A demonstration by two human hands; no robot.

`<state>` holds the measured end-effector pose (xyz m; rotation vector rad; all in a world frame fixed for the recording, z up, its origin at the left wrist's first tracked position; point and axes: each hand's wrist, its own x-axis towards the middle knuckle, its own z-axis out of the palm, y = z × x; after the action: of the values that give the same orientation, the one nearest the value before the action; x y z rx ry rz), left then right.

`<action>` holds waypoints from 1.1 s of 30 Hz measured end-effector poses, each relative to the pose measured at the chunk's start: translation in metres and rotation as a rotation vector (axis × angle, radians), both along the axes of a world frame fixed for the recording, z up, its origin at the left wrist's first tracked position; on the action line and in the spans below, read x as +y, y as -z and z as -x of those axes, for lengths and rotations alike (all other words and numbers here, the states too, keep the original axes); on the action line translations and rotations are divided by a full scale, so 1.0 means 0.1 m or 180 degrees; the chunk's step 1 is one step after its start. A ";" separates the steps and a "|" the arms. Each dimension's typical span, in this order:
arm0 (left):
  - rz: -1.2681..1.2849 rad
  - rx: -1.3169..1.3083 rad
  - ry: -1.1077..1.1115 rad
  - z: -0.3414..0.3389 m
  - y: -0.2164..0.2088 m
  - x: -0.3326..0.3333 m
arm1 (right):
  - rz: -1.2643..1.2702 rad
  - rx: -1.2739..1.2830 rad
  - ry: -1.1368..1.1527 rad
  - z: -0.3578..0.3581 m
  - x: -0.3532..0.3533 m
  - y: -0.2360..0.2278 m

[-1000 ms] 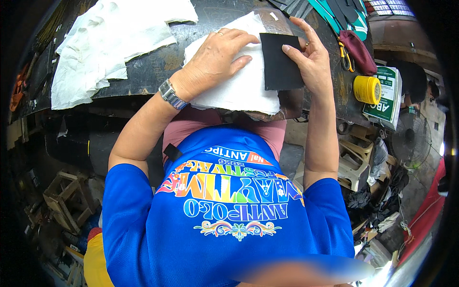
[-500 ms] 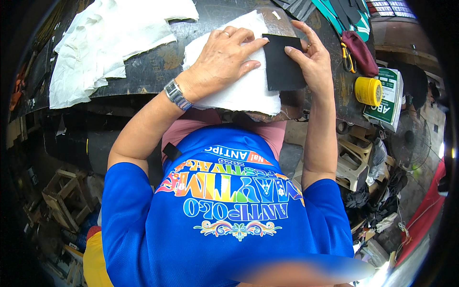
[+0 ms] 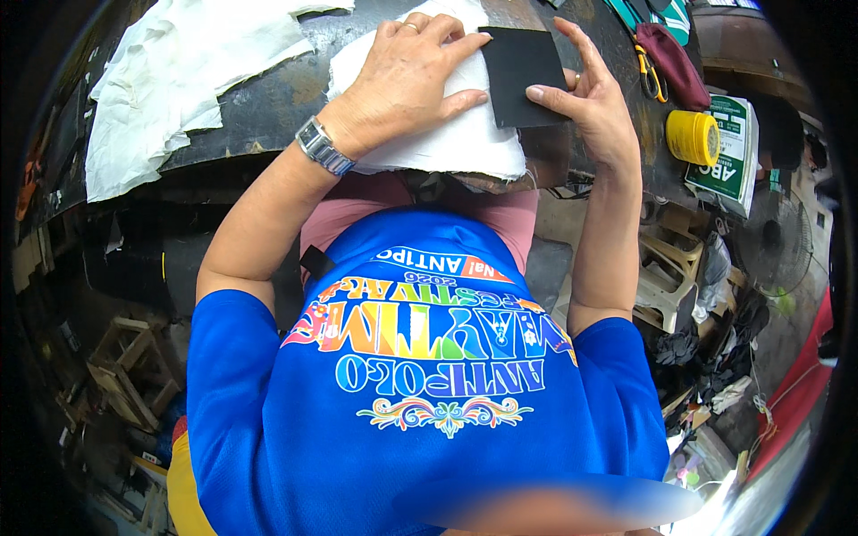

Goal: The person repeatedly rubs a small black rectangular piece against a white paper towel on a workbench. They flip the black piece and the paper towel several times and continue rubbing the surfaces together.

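Observation:
My left hand [image 3: 404,79] lies flat, fingers spread, on a white cloth piece [image 3: 447,134] spread on the dark worktable [image 3: 259,98]. A metal watch sits on that wrist. My right hand [image 3: 585,94] holds the right edge of a black rectangular sheet [image 3: 521,62], thumb on top, pressing it onto the white cloth. The left fingertips touch the black sheet's left edge.
A heap of white cloth pieces [image 3: 188,62] lies at the table's left. On the right are yellow-handled scissors [image 3: 650,71], a maroon pouch [image 3: 677,62], a yellow tape roll [image 3: 692,137] and a green-and-white box [image 3: 728,152]. Wooden stools and clutter stand on the floor below.
Both hands and the black sheet have shifted slightly up the table over the white cloth; the left hand still presses the cloth flat.

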<state>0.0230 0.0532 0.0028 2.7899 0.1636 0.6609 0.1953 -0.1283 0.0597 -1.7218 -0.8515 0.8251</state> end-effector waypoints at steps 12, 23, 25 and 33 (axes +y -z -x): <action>0.0806 0.0371 0.0183 0.08 -0.29 -0.03 | -0.0142 -0.0015 0.0008 -0.07 -0.04 0.11; 0.0852 0.0130 -0.0088 0.03 -0.35 -0.17 | -0.0057 -0.0361 -0.0001 0.00 -0.10 0.17; 0.0598 -0.0059 -0.0185 0.02 -0.33 -0.20 | -0.0097 -0.0347 -0.0013 -0.01 -0.10 0.19; -0.0018 -0.0169 -0.0614 -0.08 -0.04 -0.30 | 0.0046 -0.0882 0.0212 0.13 -0.05 0.13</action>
<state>0.0307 0.0235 0.0068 2.7813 0.4249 0.7802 0.1826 -0.1334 0.0465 -1.8947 -0.9676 0.5565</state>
